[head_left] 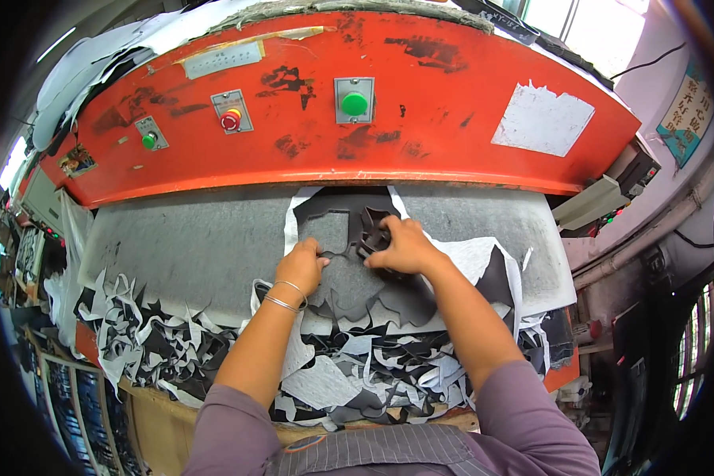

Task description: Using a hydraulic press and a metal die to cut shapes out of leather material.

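My right hand grips a dark steel cutting die, standing on a dark sheet of material with a pale backing. My left hand is closed, thumb and fingers pinching the ragged edge of the same sheet, left of the die. Gaps with cut outlines show in the sheet between my hands, and the grey cutting board is visible through them. Folded white backing lies along the sheet's right side. The die's lower edge is partly hidden by my fingers.
A red press beam spans the far side, with a large green button, a red knob and a small green button. Black and white offcuts heap along the board's near edge. A control box stands at the right.
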### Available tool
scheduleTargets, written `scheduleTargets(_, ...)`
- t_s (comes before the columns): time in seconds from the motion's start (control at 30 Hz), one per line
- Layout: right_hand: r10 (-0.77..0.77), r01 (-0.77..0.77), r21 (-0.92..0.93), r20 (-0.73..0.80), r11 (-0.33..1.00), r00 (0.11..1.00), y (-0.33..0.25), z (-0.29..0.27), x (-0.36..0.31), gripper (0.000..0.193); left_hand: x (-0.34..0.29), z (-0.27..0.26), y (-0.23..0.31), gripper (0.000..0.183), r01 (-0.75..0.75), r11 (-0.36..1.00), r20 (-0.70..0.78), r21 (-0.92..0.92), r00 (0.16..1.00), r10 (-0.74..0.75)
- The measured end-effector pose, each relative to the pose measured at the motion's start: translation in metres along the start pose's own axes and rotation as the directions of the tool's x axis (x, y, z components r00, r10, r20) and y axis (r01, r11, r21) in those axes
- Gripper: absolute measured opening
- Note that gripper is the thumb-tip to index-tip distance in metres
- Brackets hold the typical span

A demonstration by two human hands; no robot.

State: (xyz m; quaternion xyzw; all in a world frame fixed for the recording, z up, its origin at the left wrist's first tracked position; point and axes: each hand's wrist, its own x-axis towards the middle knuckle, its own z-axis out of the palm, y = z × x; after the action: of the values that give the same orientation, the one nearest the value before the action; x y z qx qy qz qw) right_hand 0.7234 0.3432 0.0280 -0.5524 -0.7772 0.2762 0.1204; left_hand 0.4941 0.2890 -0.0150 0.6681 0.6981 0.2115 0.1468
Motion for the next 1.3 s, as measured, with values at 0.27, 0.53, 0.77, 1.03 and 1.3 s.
scheduleTargets(0.27, 0.021, -0.184, 0.822, 0.205, 0.539, 0.979, 0.086, -0.015, -0.164, 0.104, -0.106, -0.046, -0.001, 0.018, 0.042, 0.995, 0.456, -0.089, 0.890, 0.003)
scheduleTargets(0.53, -0.285, -0.289, 0.896, 0.389, 0.337, 0.876, 0.033, -0.012, -0.201, 0.108, -0.147, -0.053, 0.076, 0.065, -0.098, 0.736, 0.165, -0.670, 0.947, 0.276)
scheduleTargets(0.77, -0.652, 0.461, 0.477, 0.398, 0.748, 0.646, -0.027, -0.006, -0.164, 0.094, -0.173, -0.040, 0.080, 0.074, 0.132, 0.341, 0.212, -0.931, 0.955, 0.209)
scheduleTargets(1.03, -0.657, 0.525, 0.396, 0.478, 0.754, 0.582, -0.067, 0.034, -0.124, 0.091, -0.212, -0.012, 0.021, 0.029, 0.096, 0.340, -0.003, -0.936, 0.960, -0.280)
scheduleTargets(1.3, -0.707, 0.778, 0.019, 0.431, 0.629, 0.561, -0.093, 0.011, -0.020, 0.092, -0.238, -0.051, -0.027, 0.024, 0.425, 0.817, 0.134, -0.389, 0.904, -0.406)
